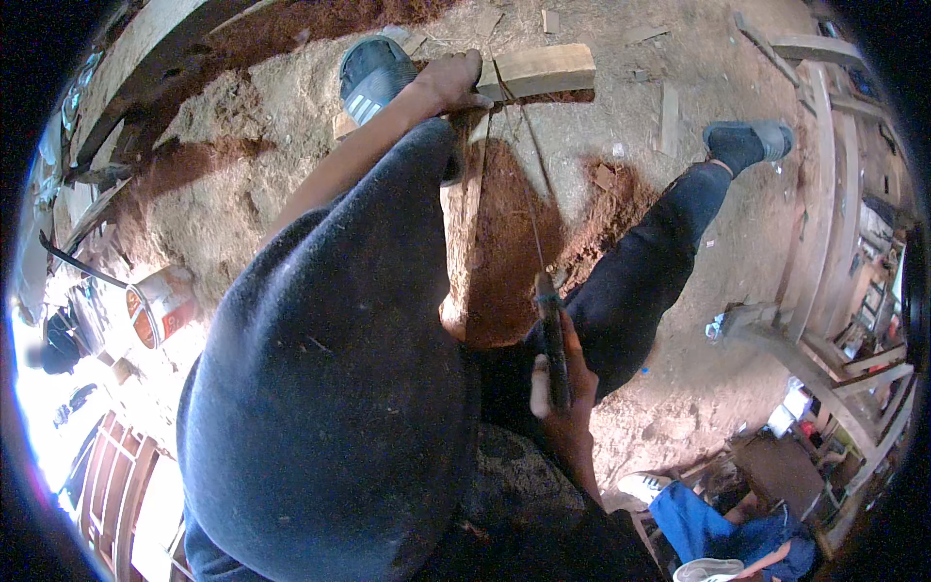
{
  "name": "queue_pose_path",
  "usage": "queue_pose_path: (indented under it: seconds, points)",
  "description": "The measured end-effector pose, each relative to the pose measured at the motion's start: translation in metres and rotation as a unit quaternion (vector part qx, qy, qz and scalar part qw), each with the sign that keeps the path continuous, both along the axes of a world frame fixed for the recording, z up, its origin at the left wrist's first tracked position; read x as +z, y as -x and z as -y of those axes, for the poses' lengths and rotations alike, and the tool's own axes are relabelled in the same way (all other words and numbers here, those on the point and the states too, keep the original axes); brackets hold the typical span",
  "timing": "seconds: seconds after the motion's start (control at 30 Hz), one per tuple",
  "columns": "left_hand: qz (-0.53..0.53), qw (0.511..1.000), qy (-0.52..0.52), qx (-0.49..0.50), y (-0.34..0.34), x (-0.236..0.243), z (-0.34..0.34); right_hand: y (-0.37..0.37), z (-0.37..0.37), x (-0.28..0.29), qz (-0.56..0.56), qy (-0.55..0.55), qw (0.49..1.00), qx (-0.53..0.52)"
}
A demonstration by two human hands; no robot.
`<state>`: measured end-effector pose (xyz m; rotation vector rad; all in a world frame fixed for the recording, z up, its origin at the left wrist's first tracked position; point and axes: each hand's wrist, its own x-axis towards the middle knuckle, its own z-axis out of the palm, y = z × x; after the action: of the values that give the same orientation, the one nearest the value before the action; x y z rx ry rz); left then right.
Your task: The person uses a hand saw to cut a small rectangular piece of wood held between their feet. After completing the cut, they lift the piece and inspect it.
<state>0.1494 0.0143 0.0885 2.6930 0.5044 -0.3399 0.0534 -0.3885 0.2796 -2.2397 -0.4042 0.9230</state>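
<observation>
My right hand (567,378) is wrapped around the dark, rounded handle of a saw (551,339), near my thighs. Its long, thin blade, seen almost edge-on, slants away to a pale wooden block (538,71). At the far end of a wooden board (464,213), my left hand (451,82) is closed on the wood, with fingers and thumb at its edge. The board runs toward me beside my bent left knee, which hides part of it. Where exactly the blade meets the wood is too small to tell.
My sandalled feet (373,78) stand on the dirt floor, legs apart. Wooden frames (824,194) line the right side. A person in blue trousers (718,529) is at the lower right. On the left are a white and orange bucket (163,306) and a large beam (145,68).
</observation>
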Motion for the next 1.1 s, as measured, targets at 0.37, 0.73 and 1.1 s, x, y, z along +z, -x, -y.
queue_pose_path:
  seconds: [0.37,0.73,1.1]
  points:
    - [0.042,0.998,-0.042,0.007,-0.006,-0.022,-0.012,0.007,-0.015,0.001,-0.071,0.016,0.995,0.062]
    - [0.052,0.998,-0.027,0.020,-0.006,-0.024,-0.016,-0.002,-0.042,0.004,-0.090,-0.009,0.996,-0.015]
    - [0.079,0.996,-0.018,-0.021,0.001,-0.036,-0.021,-0.029,-0.047,0.013,-0.031,-0.042,0.998,0.016]
